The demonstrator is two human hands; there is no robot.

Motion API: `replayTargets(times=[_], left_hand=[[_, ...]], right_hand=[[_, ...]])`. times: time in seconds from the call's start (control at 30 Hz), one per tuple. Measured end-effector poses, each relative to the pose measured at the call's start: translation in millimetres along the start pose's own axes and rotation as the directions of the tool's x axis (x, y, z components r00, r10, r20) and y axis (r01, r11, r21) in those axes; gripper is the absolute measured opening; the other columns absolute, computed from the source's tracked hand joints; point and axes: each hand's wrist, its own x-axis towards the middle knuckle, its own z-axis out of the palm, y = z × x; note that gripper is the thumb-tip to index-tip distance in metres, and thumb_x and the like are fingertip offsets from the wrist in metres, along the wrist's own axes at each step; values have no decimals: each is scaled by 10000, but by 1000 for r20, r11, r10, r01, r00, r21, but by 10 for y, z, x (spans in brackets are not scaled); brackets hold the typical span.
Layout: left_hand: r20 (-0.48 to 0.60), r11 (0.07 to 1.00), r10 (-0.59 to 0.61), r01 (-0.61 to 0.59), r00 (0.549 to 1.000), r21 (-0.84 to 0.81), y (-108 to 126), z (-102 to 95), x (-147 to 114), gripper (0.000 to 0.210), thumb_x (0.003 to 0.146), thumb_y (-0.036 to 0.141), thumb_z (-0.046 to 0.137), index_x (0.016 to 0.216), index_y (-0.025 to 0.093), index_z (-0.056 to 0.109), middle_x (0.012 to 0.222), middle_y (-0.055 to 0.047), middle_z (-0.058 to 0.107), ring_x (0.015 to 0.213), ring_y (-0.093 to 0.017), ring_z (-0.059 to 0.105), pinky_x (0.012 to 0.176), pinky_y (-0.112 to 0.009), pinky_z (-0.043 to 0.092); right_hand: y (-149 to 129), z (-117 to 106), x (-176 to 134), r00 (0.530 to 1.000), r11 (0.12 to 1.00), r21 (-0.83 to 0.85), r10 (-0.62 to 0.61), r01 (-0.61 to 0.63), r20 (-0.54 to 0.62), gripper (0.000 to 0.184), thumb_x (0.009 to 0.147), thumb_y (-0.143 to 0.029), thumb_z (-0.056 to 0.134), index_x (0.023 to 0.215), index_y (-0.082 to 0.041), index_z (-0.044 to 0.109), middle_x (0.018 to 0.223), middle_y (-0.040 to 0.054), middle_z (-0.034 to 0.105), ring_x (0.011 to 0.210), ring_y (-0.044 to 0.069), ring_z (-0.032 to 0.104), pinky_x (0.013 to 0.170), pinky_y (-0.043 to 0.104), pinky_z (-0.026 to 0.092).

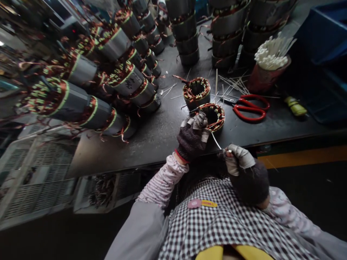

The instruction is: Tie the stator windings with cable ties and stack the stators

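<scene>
A motor stator with copper windings and pale slot strips stands near the bench edge. My left hand, in a dark glove with taped fingertips, is closed on its near left rim. From the rim a thin white cord runs down toward my right hand. That hand, gloved and taped too, pinches the cord's end between thumb and forefinger, a little in front of the bench edge. Right behind stands a second stator. Which part of the winding my left fingertips press is hidden.
Red-handled scissors lie right of the stators, by loose white sticks. Behind them stands a red cup of white tubes. Stacked stators fill the left and back. Blue bins stand right; a yellow-green object lies nearby.
</scene>
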Motion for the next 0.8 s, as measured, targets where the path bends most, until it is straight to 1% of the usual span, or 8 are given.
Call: replayTargets(times=[0.07, 0.17, 0.27, 0.33, 0.4, 0.53, 0.67, 0.8], left_hand=[[-17, 1000, -18, 18, 1000, 17, 42, 11, -21, 422, 1133, 386, 615, 1479, 185, 751, 1381, -165, 882, 1457, -346, 773, 1376, -581, 525], [-30, 999, -34, 35, 999, 27, 86, 20, -45, 434, 1132, 387, 633, 1493, 172, 738, 1424, -182, 866, 1442, -351, 774, 1360, -563, 524], [-31, 999, -21, 22, 999, 35, 107, 41, -75, 455, 1135, 377, 654, 1528, 157, 716, 1483, -207, 836, 1433, -353, 774, 1346, -539, 519], [-35, 998, -7, 9, 999, 58, 116, 54, -102, 444, 1145, 377, 655, 1523, 154, 720, 1518, -223, 814, 1428, -349, 775, 1333, -524, 523], [-39, 997, -10, 13, 999, 77, 125, 58, -130, 429, 1156, 380, 638, 1509, 153, 731, 1500, -224, 821, 1416, -347, 780, 1318, -521, 530], [-21, 996, -58, 59, 998, 67, 143, 42, -166, 444, 1160, 392, 616, 1530, 170, 721, 1423, -195, 859, 1437, -351, 770, 1319, -538, 529], [-51, 994, -67, 71, 996, 79, 147, 29, -174, 455, 1166, 412, 584, 1537, 180, 711, 1425, -174, 866, 1426, -350, 774, 1325, -544, 529], [-28, 994, -81, 83, 996, 70, 144, 18, -162, 488, 1166, 414, 590, 1580, 170, 678, 1401, -171, 873, 1426, -352, 774, 1336, -547, 526]], right_hand=[[-17, -13, 3, 1000, 1000, -5, -3, 3, 1, 289, 1127, -197, 678, 1389, -286, 763, 1108, 76, 927, 870, 263, 899, 767, 355, 728], [-36, -48, -9, 999, 998, -46, 35, -35, 0, 278, 1148, -221, 661, 1394, -313, 754, 1093, 72, 923, 852, 267, 890, 748, 365, 719], [-37, -65, -15, 999, 998, -49, 40, -41, -4, 263, 1146, -213, 670, 1374, -302, 764, 1062, 69, 919, 811, 261, 880, 721, 353, 698], [-34, -69, -22, 999, 999, -36, 35, -36, -7, 272, 1133, -196, 689, 1376, -288, 773, 1070, 72, 921, 826, 261, 887, 745, 346, 698], [-32, -75, -35, 999, 998, -39, 39, -39, -12, 293, 1127, -197, 700, 1398, -283, 774, 1081, 80, 922, 841, 269, 892, 759, 354, 702], [-35, -90, -55, 999, 999, -18, 33, -33, -4, 322, 1121, -202, 702, 1419, -300, 773, 1104, 78, 926, 858, 278, 899, 770, 371, 724], [-41, -88, -39, 999, 999, -4, 31, -31, -4, 310, 1117, -194, 711, 1403, -285, 790, 1113, 84, 929, 891, 274, 907, 810, 358, 739], [-47, -89, -27, 1000, 1000, -4, 21, -21, 3, 326, 1116, -186, 707, 1418, -281, 789, 1139, 92, 931, 917, 286, 913, 825, 365, 745]])
